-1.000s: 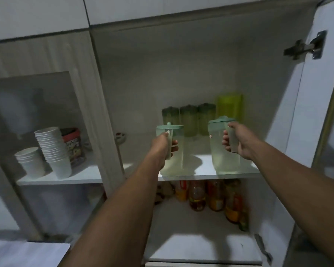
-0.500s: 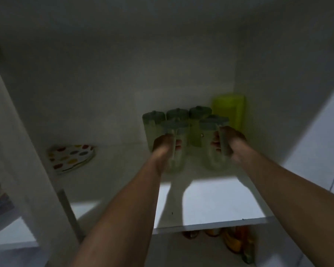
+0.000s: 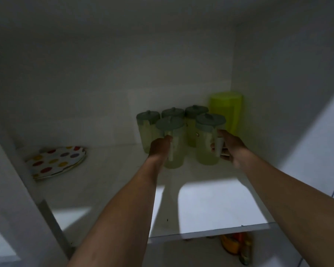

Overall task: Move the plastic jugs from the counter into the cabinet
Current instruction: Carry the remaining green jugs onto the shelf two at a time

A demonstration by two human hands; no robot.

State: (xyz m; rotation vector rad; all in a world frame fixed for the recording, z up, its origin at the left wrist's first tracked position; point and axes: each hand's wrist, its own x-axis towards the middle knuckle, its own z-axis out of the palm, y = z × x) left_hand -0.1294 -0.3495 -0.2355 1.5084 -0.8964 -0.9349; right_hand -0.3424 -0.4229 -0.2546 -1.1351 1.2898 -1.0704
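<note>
Two pale green plastic jugs with grey-green lids stand on the cabinet shelf (image 3: 210, 199), deep inside. My left hand (image 3: 159, 148) grips the handle of the left jug (image 3: 173, 139). My right hand (image 3: 228, 149) holds the handle of the right jug (image 3: 207, 141). Both jugs rest on the shelf just in front of three more like jugs (image 3: 172, 112) lined up against the back wall.
A tall lime-green container (image 3: 227, 112) stands in the back right corner, close to the right jug. A polka-dot plate (image 3: 56, 160) lies at the shelf's left. Bottles (image 3: 233, 245) show on the lower shelf. The cabinet's right wall is near my right arm.
Both hands have pushed the two jugs from the shelf's front edge deep into the cabinet, up to the back row. My view has moved closer and into the cabinet.
</note>
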